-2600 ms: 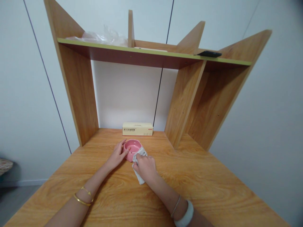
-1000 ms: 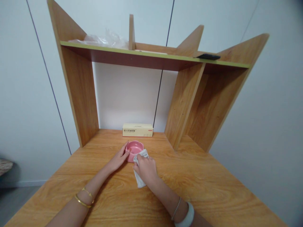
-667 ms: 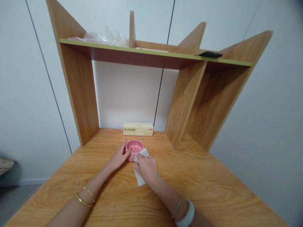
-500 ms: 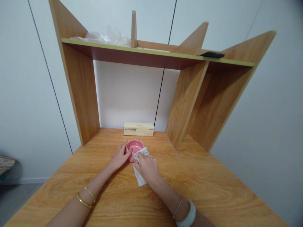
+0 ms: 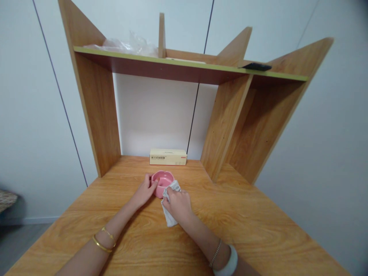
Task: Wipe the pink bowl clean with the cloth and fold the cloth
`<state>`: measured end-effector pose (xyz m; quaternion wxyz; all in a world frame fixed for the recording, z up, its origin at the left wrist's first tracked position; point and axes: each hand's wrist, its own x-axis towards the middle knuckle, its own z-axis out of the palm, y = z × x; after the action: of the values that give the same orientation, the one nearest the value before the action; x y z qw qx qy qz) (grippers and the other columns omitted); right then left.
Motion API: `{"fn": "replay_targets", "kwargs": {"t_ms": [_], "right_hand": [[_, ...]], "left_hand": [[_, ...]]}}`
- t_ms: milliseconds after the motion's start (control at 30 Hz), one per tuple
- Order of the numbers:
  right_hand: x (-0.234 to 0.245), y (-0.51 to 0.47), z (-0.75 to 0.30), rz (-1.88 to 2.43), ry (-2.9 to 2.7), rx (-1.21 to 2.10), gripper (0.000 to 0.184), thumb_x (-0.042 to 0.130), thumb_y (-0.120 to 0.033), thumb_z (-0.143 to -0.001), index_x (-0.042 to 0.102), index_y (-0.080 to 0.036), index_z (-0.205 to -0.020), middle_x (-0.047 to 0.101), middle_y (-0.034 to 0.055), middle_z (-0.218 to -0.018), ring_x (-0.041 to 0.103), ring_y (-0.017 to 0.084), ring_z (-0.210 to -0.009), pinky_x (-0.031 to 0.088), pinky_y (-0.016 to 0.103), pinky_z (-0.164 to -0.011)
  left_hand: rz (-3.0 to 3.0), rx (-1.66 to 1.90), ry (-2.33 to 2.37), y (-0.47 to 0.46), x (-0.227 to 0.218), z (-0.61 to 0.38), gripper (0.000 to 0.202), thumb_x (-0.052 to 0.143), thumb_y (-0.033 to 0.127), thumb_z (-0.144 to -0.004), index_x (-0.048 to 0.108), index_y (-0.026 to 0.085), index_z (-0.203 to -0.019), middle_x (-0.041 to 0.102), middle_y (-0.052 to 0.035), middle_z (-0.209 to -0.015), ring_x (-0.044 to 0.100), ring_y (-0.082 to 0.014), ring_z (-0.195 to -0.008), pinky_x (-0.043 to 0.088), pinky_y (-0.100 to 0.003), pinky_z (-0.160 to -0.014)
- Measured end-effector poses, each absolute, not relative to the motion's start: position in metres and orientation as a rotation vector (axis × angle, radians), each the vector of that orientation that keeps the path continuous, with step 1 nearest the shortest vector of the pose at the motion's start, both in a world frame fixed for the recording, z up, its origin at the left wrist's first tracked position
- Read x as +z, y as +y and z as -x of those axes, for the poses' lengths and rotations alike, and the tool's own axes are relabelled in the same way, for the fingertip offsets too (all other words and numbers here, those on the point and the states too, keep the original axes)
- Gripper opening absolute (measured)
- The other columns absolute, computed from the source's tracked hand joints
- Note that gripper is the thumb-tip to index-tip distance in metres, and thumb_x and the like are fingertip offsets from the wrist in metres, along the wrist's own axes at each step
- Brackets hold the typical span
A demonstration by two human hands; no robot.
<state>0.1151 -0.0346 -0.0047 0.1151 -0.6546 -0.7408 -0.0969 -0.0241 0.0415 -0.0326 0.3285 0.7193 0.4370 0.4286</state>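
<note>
A pink bowl [image 5: 163,177], perhaps an ashtray with a scalloped rim, rests on the wooden desk. My left hand [image 5: 144,190] grips its left side, with the thumb over the rim and the other fingers around the outside. My right hand [image 5: 178,203] is closed on a pale grey cloth [image 5: 169,216], which it presses against the bowl's right front side. Part of the cloth hangs down below the fingers onto the desk. The right fingertips are partly hidden in its folds.
Behind the bowl, a long cream box [image 5: 168,157] lies against the back wall. A wooden shelf unit [image 5: 184,64] stands over the desk [image 5: 244,222], carrying clear plastic wrapping [image 5: 129,45] and a flat dark object [image 5: 257,66]. An upright panel [image 5: 227,128] rises at the right.
The bowl has turned slightly and shifted a little left in my left hand, whose fingers have changed position on its side. My right hand with the cloth has barely moved.
</note>
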Motion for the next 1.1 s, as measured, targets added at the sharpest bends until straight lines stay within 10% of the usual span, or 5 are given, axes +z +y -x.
{"fn": "replay_targets", "kwargs": {"t_ms": [533,1100], "right_hand": [[-0.008,-0.035,-0.117,1.858,-2.143,-0.309,0.013,0.044,-0.025,-0.08,0.056,-0.021,-0.082,0.068,0.0051,-0.078,0.062,0.02,-0.07,0.035,0.027,-0.061],[-0.009,-0.032,-0.12,1.874,-2.127,-0.296,0.014,0.042,-0.027,-0.082,0.055,-0.021,-0.085,0.067,0.0045,-0.079,0.062,0.019,-0.073,0.034,0.026,-0.061]], "left_hand": [[-1.891,0.998,1.009,0.051,-0.042,0.036,0.078,0.057,0.049,-0.074,0.023,0.014,-0.136,0.035,-0.0146,-0.138,0.034,-0.0272,-0.126,0.023,-0.041,-0.106],[-2.079,1.089,1.131,0.047,-0.035,0.032,0.07,0.068,0.048,-0.061,0.047,0.013,-0.118,0.055,-0.0143,-0.114,0.051,-0.0274,-0.106,0.038,-0.041,-0.094]]}}
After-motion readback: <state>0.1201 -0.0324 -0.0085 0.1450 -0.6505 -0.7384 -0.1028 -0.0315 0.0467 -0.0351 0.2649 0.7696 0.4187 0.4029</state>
